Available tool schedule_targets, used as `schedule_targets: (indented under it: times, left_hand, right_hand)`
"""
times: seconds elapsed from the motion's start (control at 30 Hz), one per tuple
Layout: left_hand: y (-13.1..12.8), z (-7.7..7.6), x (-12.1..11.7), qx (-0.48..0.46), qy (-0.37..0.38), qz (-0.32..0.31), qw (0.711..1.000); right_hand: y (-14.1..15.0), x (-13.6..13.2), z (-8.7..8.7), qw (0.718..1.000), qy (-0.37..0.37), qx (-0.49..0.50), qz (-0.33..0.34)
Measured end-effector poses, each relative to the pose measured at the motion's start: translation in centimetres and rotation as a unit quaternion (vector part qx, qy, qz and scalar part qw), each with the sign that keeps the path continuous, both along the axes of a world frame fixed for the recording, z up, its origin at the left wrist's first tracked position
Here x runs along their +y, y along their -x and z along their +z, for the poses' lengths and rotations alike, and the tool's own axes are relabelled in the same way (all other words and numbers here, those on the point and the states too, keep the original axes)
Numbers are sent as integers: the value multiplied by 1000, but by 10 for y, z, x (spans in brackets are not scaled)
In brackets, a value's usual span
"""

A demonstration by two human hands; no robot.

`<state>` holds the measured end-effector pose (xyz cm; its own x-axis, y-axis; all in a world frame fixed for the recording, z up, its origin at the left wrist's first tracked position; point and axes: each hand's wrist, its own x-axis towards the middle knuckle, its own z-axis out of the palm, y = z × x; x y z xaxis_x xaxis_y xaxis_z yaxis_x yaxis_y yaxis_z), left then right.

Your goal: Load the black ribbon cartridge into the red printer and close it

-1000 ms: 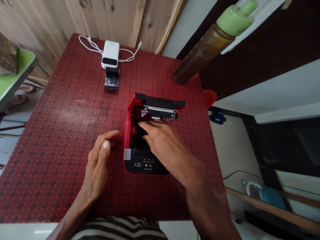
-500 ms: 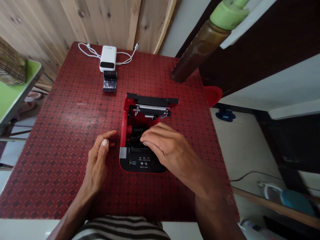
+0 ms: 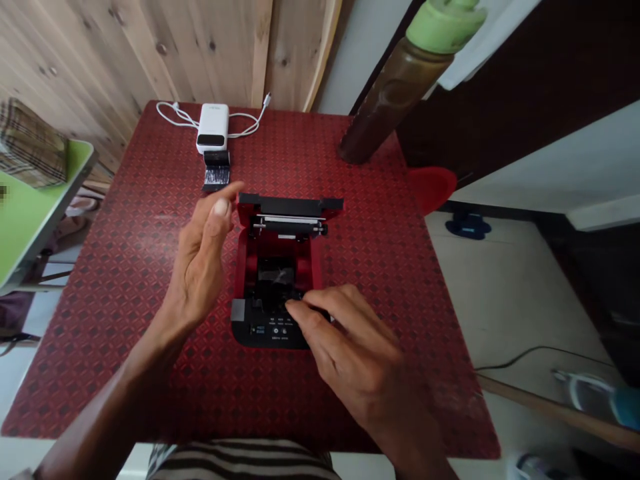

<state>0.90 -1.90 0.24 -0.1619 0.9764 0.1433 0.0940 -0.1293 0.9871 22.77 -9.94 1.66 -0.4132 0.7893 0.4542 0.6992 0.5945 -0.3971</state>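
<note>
A small red-and-black printer (image 3: pixel 315 263) stands on the table with its lid (image 3: pixel 290 205) raised. In its bay lies shiny black material (image 3: pixel 277 275), whose kind I cannot make out. My left hand (image 3: pixel 203 257) is at the printer's left side, thumb and forefinger stretched out, the forefinger tip close to the lid's left corner; whether it touches I cannot tell. My right hand (image 3: pixel 350 347) rests at the bay's front right edge. Its thumb tip is on the black front panel (image 3: pixel 267 332), the forefinger a little apart from it, with nothing visible held between them.
Behind the printer lie a white power bank (image 3: pixel 214 123) with a white cable (image 3: pixel 250 127) and a curled black strip (image 3: pixel 217 170). A tall brown bottle (image 3: pixel 385 100) with a green cap stands at the back right. The patterned red table (image 3: pixel 150 300) meets a wooden wall behind.
My left hand has moved up from the printer's side towards the lid. My right hand has drawn back from inside the bay to its front edge, and its fingers have parted.
</note>
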Motion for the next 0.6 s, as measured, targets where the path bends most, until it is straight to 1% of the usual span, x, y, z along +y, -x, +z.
schedule_targets:
  times: [0.07,0.1,0.17,0.27,0.37,0.5,0.6]
  left_hand:
    - [-3,0,5,0,-30,-18,999]
    - [-4,-1,4,1,-40,-22,999]
    - [-4,-1,-4,5,-35,-12,999]
    - [-1,-1,-24,12,3,-9,1000]
    - [4,-7,-44,-24,66,-8,997]
    - [9,-17,-60,-56,129,-64,988]
    - [10,-21,-63,-76,150,-87,982]
  right_hand:
    - [2,-5,-2,1000,-15,8,-3]
    - [3,-6,-3,1000,-19,9,-3]
    - [5,-9,-4,1000,-28,1,-6]
    - [8,-14,-6,998,-55,-17,-15]
    - [10,-19,-8,996,-79,-32,-34]
    - [10,-21,-11,993,-86,-41,-72]
    - [11,-18,-12,996,-58,-22,-63]
